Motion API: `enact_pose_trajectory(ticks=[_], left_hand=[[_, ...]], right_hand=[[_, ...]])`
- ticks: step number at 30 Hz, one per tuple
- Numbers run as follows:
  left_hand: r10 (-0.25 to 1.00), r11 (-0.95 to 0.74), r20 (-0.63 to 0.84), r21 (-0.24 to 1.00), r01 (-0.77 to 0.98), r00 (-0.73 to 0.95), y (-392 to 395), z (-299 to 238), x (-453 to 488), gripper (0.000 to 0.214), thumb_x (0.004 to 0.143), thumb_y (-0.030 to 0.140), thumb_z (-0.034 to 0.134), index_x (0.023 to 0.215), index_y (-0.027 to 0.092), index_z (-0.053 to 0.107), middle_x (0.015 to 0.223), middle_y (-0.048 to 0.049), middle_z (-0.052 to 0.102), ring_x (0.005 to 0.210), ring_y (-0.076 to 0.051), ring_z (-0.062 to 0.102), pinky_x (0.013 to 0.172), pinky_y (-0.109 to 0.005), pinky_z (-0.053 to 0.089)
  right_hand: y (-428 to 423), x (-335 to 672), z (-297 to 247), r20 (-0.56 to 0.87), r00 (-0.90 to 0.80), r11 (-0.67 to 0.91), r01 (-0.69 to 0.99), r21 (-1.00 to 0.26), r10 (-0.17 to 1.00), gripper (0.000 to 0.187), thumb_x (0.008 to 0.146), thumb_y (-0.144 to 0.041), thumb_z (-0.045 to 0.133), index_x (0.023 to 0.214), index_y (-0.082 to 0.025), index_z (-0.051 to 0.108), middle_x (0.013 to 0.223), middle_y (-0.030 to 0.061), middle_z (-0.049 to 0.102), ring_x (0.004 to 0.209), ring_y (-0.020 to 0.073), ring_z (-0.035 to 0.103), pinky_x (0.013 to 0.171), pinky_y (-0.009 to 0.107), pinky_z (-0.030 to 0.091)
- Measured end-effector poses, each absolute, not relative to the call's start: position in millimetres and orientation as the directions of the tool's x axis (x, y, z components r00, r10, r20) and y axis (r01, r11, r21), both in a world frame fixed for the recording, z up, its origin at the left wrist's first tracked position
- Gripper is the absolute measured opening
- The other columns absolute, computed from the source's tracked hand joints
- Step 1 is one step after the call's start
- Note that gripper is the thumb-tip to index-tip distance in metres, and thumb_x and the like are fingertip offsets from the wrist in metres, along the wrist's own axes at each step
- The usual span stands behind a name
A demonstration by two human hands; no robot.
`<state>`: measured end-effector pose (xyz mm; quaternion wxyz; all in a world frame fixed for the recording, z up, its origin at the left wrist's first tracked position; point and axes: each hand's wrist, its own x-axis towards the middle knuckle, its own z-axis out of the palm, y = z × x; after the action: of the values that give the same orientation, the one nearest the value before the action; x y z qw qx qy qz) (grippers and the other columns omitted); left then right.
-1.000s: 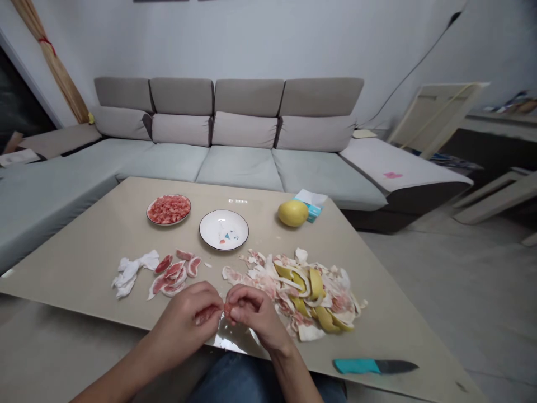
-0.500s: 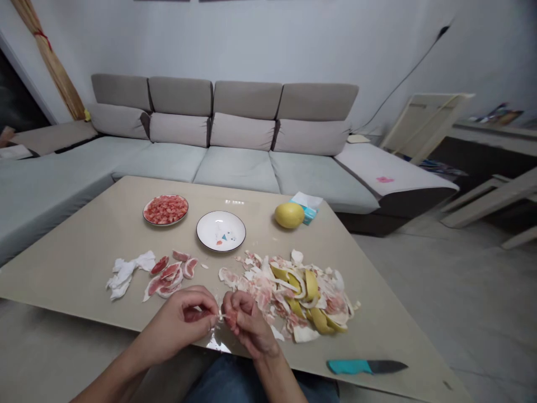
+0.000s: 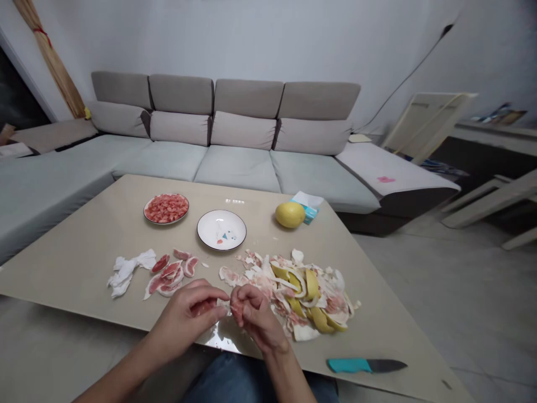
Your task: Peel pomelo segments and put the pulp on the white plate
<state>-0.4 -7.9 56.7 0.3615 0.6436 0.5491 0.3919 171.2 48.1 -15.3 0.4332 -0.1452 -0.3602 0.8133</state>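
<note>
Both hands meet over the near edge of the beige table [image 3: 84, 246]. My left hand [image 3: 188, 316] is curled around a pink pomelo segment [image 3: 205, 307]. My right hand [image 3: 255, 316] pinches the same piece from the right, fingers closed on its white skin. Just beyond my left hand lie several peeled pink segments [image 3: 170, 274] beside a crumpled white tissue [image 3: 128, 268]. Past my right hand spreads a heap of yellow rind and white pith [image 3: 297, 291].
A plate of pink fruit pieces [image 3: 166, 208] and an empty white plate [image 3: 221, 229] sit mid-table. A whole yellow pomelo [image 3: 290, 214] rests by a tissue pack [image 3: 309, 202]. A teal-handled knife [image 3: 364, 365] lies at the near right edge. A grey sofa [image 3: 235, 157] wraps behind.
My hands stay together on the segment, the fingers shifting slightly as they work its skin. The view has drifted a little; nothing else on the table has moved.
</note>
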Motion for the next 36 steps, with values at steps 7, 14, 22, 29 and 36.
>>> enact_pose_trajectory(ticks=[7,14,22,29,36], left_hand=[[0.979,-0.188,0.123,0.858,0.479,0.165,-5.9,60.3,3.3,0.015,0.085,0.019,0.062,0.089,0.022,0.076,0.082,-0.0042,0.066,0.076,-0.017,0.061,0.068,-0.026,0.044],[0.969,-0.216,0.131,0.863,0.457,0.209,-6.1,59.8,3.9,0.016,0.084,0.014,0.06,0.083,0.021,0.075,0.08,-0.003,0.066,0.076,-0.016,0.061,0.067,-0.025,0.044],[0.958,-0.279,0.209,0.828,0.486,0.194,-9.8,56.8,2.1,0.014,0.082,0.011,0.057,0.078,0.017,0.069,0.078,-0.0045,0.063,0.075,-0.016,0.059,0.067,-0.027,0.044],[0.95,-0.313,0.256,0.81,0.496,0.18,-12.9,57.1,0.0,0.013,0.082,0.01,0.056,0.077,0.017,0.066,0.077,-0.0034,0.063,0.075,-0.016,0.059,0.068,-0.027,0.045],[0.968,-0.253,0.21,0.82,0.514,0.141,-10.2,53.8,-4.0,0.013,0.088,0.021,0.059,0.082,0.02,0.07,0.081,-0.0032,0.067,0.079,-0.016,0.061,0.073,-0.027,0.046]], right_hand=[[51.1,177.8,-11.7,0.135,-0.584,-0.271,-0.554,-0.787,0.8,0.021,0.07,-0.029,0.083,0.083,-0.019,0.07,0.07,0.0012,0.067,0.052,0.0094,0.056,0.049,0.02,0.044],[53.3,183.6,-10.0,0.149,-0.623,-0.271,-0.526,-0.806,0.768,0.021,0.07,-0.028,0.083,0.084,-0.019,0.071,0.07,0.0009,0.069,0.054,0.0096,0.059,0.052,0.02,0.045],[49.2,184.1,-2.1,0.061,-0.631,-0.247,-0.389,-0.888,0.773,0.02,0.073,-0.026,0.081,0.089,-0.019,0.07,0.074,0.0017,0.073,0.068,0.0115,0.066,0.067,0.021,0.05],[47.9,187.7,3.6,0.014,-0.535,-0.154,-0.269,-0.951,0.845,0.019,0.076,-0.027,0.079,0.09,-0.019,0.07,0.081,0.0032,0.074,0.075,0.0134,0.068,0.069,0.022,0.051],[50.1,191.4,-5.9,0.097,-0.585,-0.215,-0.441,-0.871,0.805,0.023,0.076,-0.027,0.079,0.095,-0.02,0.068,0.078,0.0017,0.071,0.072,0.0123,0.065,0.07,0.024,0.05]])
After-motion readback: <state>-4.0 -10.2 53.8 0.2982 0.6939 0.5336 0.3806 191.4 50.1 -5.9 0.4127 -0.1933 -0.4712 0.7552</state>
